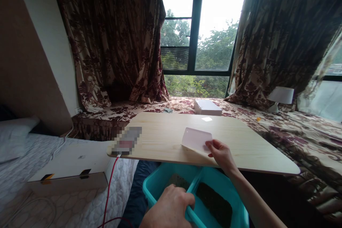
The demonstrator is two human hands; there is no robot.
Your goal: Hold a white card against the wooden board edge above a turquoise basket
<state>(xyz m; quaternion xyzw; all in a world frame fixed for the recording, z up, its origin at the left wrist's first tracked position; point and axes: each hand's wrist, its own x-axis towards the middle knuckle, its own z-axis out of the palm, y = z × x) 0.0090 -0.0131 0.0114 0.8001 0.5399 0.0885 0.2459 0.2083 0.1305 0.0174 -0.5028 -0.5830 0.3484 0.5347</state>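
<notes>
My right hand [219, 152] pinches the right end of a thin, pale translucent sheet [197, 139] with rounded corners and a small hole near one corner. The sheet is over the light wood tabletop [157, 131], its far end tilted up. Below the table's near edge is a teal bin [149, 193] with two compartments. My left hand [171, 205] is closed round the bin's middle divider, thumb towards the right side. A dark, flat block [215, 203] lies in the right compartment. Something greyish [177, 181] in the left compartment is partly hidden by my left hand.
A blurred-out phone-like thing [127, 141] with a red cable [110, 181] lies at the table's left end. A white box [74, 164] is on the bed to the left. Beyond the table are a white stack [207, 107] and a lamp [281, 95].
</notes>
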